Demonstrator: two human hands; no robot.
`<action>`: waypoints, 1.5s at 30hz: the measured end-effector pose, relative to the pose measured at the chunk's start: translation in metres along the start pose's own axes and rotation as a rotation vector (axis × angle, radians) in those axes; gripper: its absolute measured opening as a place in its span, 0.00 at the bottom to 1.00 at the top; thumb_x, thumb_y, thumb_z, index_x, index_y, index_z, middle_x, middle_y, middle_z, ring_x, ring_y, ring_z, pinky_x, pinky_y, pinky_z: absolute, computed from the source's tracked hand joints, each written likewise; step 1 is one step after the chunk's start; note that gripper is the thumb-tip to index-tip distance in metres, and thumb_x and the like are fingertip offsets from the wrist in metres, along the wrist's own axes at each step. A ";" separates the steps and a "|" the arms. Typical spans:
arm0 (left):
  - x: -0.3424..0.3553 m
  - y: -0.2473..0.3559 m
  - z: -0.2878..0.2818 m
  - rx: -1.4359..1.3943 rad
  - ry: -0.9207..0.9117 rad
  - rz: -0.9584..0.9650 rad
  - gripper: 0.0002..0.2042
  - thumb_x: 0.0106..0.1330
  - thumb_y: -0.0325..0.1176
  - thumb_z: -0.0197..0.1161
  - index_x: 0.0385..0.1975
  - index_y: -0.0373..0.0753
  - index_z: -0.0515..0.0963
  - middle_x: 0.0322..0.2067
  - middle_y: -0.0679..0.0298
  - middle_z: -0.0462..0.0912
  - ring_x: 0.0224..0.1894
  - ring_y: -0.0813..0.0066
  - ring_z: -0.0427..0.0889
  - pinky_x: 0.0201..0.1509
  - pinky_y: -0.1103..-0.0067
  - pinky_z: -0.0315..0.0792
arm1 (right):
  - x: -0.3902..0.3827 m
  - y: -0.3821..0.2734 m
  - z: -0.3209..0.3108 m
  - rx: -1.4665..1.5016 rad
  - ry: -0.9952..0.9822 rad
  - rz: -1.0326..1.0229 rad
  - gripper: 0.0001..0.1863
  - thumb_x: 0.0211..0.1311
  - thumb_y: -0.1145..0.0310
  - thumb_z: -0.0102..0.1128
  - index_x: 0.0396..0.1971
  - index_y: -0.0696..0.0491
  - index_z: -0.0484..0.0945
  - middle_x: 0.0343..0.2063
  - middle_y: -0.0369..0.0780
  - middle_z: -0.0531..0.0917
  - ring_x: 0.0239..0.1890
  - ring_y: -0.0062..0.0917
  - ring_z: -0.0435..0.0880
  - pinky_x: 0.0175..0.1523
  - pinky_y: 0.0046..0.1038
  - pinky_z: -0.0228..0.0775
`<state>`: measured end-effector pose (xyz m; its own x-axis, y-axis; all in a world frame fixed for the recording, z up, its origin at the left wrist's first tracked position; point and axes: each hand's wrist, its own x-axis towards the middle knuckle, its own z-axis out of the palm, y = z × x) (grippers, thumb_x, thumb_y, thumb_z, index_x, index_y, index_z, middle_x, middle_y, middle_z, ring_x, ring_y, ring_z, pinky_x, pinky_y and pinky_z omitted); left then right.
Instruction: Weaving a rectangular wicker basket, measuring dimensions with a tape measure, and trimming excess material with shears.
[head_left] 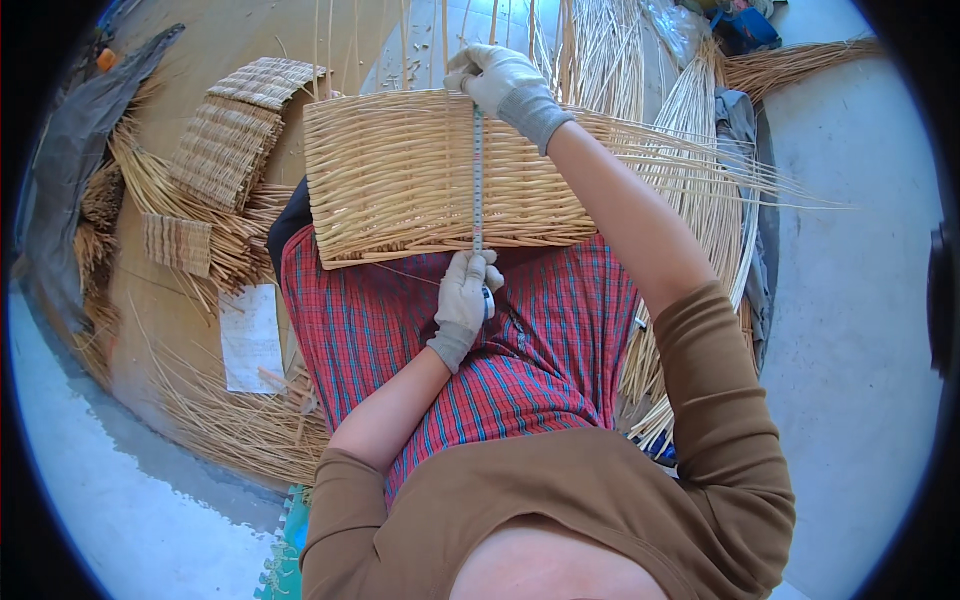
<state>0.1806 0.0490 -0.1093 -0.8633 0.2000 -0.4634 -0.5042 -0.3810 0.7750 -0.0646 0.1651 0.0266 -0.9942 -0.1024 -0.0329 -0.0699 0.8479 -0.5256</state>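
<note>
A woven wicker panel (400,170), with upright stakes standing out of its far edge, rests over my lap on a red checked cloth (400,340). Across it from near edge to far edge runs the pulled-out blade of a tape measure (478,190). My left hand (463,295), in a pale glove, is closed around the tape's case at the panel's near edge. At the far edge my gloved right hand (500,85) pinches the blade's end against the weave; its fingertips partly hide that end. Loose weaving strands (720,165) trail off the panel's right side.
Smaller woven pieces (230,135) lie on willow rods (240,235) to the left, above a white paper sheet (250,340). Long pale rods (690,220) spread along the right. Grey plastic sheeting (80,170) covers the far left; a blue object (745,30) sits far right.
</note>
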 end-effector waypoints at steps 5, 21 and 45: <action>0.008 -0.010 0.017 -0.013 -0.035 -0.024 0.13 0.80 0.38 0.47 0.46 0.36 0.76 0.22 0.68 0.77 0.17 0.85 0.69 0.19 0.83 0.66 | -0.013 0.009 -0.010 -0.098 -0.006 0.100 0.12 0.62 0.57 0.67 0.39 0.48 0.88 0.32 0.40 0.88 0.35 0.29 0.86 0.47 0.31 0.78; 0.013 -0.018 0.014 0.038 -0.018 0.047 0.13 0.80 0.38 0.46 0.47 0.35 0.75 0.23 0.68 0.77 0.19 0.83 0.70 0.21 0.82 0.67 | 0.013 0.034 -0.009 -0.082 -0.019 0.153 0.33 0.58 0.50 0.72 0.55 0.59 0.77 0.48 0.43 0.86 0.51 0.35 0.85 0.58 0.31 0.75; 0.020 -0.030 0.052 0.094 -0.065 -0.045 0.15 0.80 0.39 0.47 0.48 0.33 0.76 0.25 0.65 0.80 0.16 0.82 0.70 0.18 0.81 0.68 | -0.027 0.069 -0.028 -0.067 0.092 0.111 0.22 0.60 0.50 0.69 0.41 0.54 0.84 0.35 0.43 0.88 0.40 0.33 0.86 0.50 0.33 0.77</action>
<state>0.1779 0.1111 -0.1197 -0.8380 0.2745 -0.4716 -0.5393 -0.2848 0.7925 -0.0452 0.2404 0.0152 -0.9992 0.0390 -0.0080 0.0382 0.8845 -0.4649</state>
